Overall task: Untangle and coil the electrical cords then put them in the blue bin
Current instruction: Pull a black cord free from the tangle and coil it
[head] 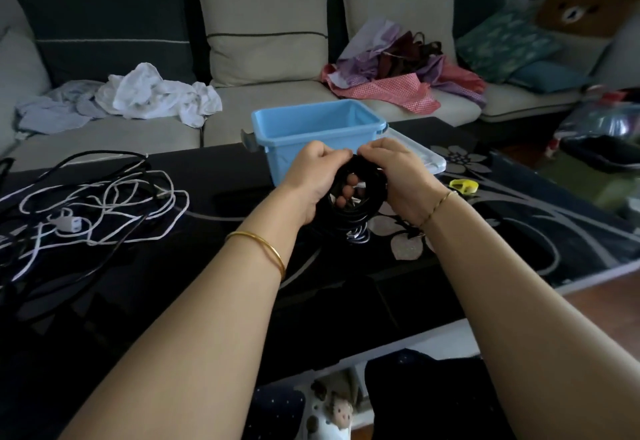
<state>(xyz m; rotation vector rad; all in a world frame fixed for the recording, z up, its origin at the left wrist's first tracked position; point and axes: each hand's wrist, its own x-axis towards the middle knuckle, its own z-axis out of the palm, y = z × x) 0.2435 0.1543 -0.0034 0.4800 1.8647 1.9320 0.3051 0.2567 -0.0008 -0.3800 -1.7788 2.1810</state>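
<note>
A black cord wound into a coil hangs just above the dark table, in front of the blue bin. My left hand grips the coil's left side, with fingers showing through its middle. My right hand pinches the coil's top right. The bin stands open beyond my hands and nothing shows inside it. On the table's left lies a tangle of white and black cords with a white plug among them.
The bin's clear lid lies to its right on the black floral table. A yellow object sits right of my wrist. Behind is a sofa with white clothes and pink and purple fabric.
</note>
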